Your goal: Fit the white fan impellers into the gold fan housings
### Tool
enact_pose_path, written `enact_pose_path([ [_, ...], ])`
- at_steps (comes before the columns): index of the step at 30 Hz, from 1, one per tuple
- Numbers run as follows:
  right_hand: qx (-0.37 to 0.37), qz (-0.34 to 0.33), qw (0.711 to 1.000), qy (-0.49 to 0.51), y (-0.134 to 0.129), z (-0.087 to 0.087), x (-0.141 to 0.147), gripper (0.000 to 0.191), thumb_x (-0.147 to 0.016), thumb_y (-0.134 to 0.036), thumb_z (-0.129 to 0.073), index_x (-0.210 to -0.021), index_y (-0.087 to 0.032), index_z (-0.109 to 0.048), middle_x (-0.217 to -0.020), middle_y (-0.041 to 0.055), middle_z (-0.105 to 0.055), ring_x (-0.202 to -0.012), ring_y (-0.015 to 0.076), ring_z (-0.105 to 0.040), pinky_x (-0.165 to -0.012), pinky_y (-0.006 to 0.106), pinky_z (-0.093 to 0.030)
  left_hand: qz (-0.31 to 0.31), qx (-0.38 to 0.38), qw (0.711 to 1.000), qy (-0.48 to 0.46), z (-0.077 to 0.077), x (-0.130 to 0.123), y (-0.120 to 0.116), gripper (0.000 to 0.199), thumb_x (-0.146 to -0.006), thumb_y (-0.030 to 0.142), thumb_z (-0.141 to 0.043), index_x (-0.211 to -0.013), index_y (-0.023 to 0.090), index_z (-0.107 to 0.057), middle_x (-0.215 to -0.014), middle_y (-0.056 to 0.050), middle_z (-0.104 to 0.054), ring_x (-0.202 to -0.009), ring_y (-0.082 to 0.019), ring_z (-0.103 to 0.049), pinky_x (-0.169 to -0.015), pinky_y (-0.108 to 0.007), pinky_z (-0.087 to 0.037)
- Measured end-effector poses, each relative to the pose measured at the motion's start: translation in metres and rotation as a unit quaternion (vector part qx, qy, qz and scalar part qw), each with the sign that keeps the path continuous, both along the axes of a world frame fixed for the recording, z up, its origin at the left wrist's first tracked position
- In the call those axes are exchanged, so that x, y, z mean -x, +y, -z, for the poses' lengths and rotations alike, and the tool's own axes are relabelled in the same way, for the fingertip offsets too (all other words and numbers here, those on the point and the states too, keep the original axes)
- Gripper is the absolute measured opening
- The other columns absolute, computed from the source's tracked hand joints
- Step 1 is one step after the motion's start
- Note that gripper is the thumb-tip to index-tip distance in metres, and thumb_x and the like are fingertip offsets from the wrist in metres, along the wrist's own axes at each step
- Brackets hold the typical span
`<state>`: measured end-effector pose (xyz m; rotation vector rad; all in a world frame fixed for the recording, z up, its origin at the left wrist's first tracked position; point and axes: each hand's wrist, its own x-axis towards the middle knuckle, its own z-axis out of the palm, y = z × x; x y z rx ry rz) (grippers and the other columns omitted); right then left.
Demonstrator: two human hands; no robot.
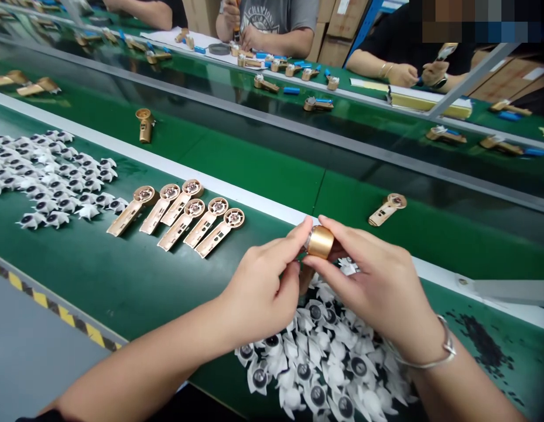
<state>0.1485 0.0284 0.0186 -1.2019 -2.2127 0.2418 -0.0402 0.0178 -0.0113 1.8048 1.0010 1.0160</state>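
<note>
Between my two hands I hold a gold fan housing [321,242], its round head turned edge-on. The fingers of my left hand [272,275] pinch its left side, where a bit of white or clear part shows. My right hand [377,269] grips the gold rim from the right, thumb below and fingers above. Most of the housing's handle is hidden behind my left fingers. Under my hands lies a heap of white fan blades [315,351] with dark round centres. Several open gold fan housings [201,225] lie in a group left of my hands.
More white fan blades [47,176] are spread at the left. Gold housings [387,209] sit on the green belt [263,181] beyond a white rail. Small black bits [482,340] lie at the right. Co-workers' hands [254,38] are busy across the line.
</note>
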Motion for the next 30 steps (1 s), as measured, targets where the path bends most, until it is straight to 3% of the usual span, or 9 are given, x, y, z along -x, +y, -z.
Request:
enact_pose_path([
  [4,0.113,0.144,0.982,0.044,0.044,-0.001,-0.013,0.038,-0.09,-0.046,-0.062,-0.114,-0.017,-0.069,-0.091,0.0065,-0.075,-0.076,0.0198,-0.07,-0.066,0.03,-0.053,0.039,0.073,0.996,0.026,-0.001,0.004,0.009,0.087,-0.092,0.017,-0.051,-0.158,0.033,0.003,-0.148,-0.008,-0.052,-0.128,-0.026,-0.057,-0.101,-0.044,-0.053],
  [7,0.185,0.293,0.932,-0.102,0.1,0.008,-0.028,0.041,-0.091,-0.053,-0.056,-0.093,-0.015,-0.072,-0.079,0.01,-0.072,-0.073,0.0231,-0.066,-0.063,0.032,-0.045,0.09,0.019,0.989,0.111,0.005,0.002,0.016,0.067,-0.092,0.02,-0.054,-0.154,0.031,-0.03,-0.142,-0.007,-0.057,-0.13,-0.026,-0.053,-0.107,-0.047,-0.047],
  [9,0.225,0.315,0.911,-0.14,0.13,0.014,-0.039,0.046,-0.09,-0.053,-0.056,-0.083,-0.011,-0.071,-0.071,0.013,-0.069,-0.069,0.0231,-0.063,-0.062,0.032,-0.042,0.155,-0.028,0.972,0.177,0.013,-0.001,0.02,0.049,-0.091,0.02,-0.055,-0.14,0.026,-0.053,-0.134,-0.008,-0.061,-0.129,-0.026,-0.052,-0.11,-0.047,-0.044],
  [12,0.245,0.305,0.909,-0.142,0.134,0.012,-0.06,0.051,-0.089,-0.057,-0.055,-0.088,-0.008,-0.069,-0.067,0.0119,-0.067,-0.066,0.0205,-0.06,-0.061,0.031,-0.04,0.202,-0.033,0.946,0.25,0.023,-0.005,0.025,0.041,-0.091,0.024,-0.058,-0.132,0.024,-0.061,-0.123,-0.008,-0.062,-0.119,-0.025,-0.054,-0.103,-0.044,-0.047],
  [15,0.231,0.302,0.914,-0.138,0.085,0.002,-0.094,0.047,-0.094,-0.055,-0.048,-0.102,-0.013,-0.067,-0.072,0.0083,-0.069,-0.068,0.0194,-0.061,-0.06,0.029,-0.04,0.2,-0.031,0.935,0.292,0.027,-0.005,0.029,0.035,-0.092,0.027,-0.057,-0.126,0.026,-0.063,-0.115,-0.007,-0.061,-0.11,-0.024,-0.056,-0.099,-0.043,-0.048],
  [18,0.218,0.306,0.916,-0.137,0.005,0.002,-0.139,0.028,-0.093,-0.044,-0.053,-0.097,-0.019,-0.066,-0.079,0.005,-0.072,-0.067,0.019,-0.063,-0.06,0.029,-0.043,0.178,-0.037,0.932,0.314,0.027,-0.005,0.031,0.035,-0.091,0.031,-0.057,-0.126,0.026,-0.062,-0.116,-0.007,-0.06,-0.112,-0.026,-0.056,-0.097,-0.043,-0.048],
  [23,0.154,0.263,0.944,-0.123,-0.113,0.045,-0.184,0.016,-0.093,-0.029,-0.055,-0.094,-0.019,-0.067,-0.08,0.0058,-0.071,-0.063,0.0189,-0.066,-0.056,0.031,-0.053,0.186,-0.018,0.916,0.354,0.029,-0.01,0.031,0.046,-0.092,0.045,-0.053,-0.135,0.029,-0.057,-0.116,-0.009,-0.06,-0.09,-0.024,-0.063,-0.077,-0.037,-0.052],
  [26,0.111,0.277,0.947,-0.117,-0.144,0.067,-0.179,0.014,-0.096,-0.023,-0.052,-0.097,-0.017,-0.065,-0.096,0.0113,-0.07,-0.082,0.0208,-0.069,-0.07,0.034,-0.058,0.175,-0.025,0.916,0.36,0.032,-0.011,0.033,0.042,-0.092,0.046,-0.052,-0.127,0.026,-0.064,-0.114,-0.01,-0.062,-0.082,-0.022,-0.064,-0.075,-0.036,-0.051],
  [30,0.099,0.258,0.951,-0.138,-0.151,0.074,-0.168,0.016,-0.097,-0.019,-0.052,-0.105,-0.015,-0.065,-0.105,0.0129,-0.067,-0.097,0.0226,-0.066,-0.086,0.039,-0.057,0.129,-0.03,0.916,0.379,0.034,-0.01,0.037,0.044,-0.088,0.049,-0.058,-0.123,0.023,-0.064,-0.116,-0.01,-0.064,-0.081,-0.022,-0.062,-0.074,-0.036,-0.051],
])
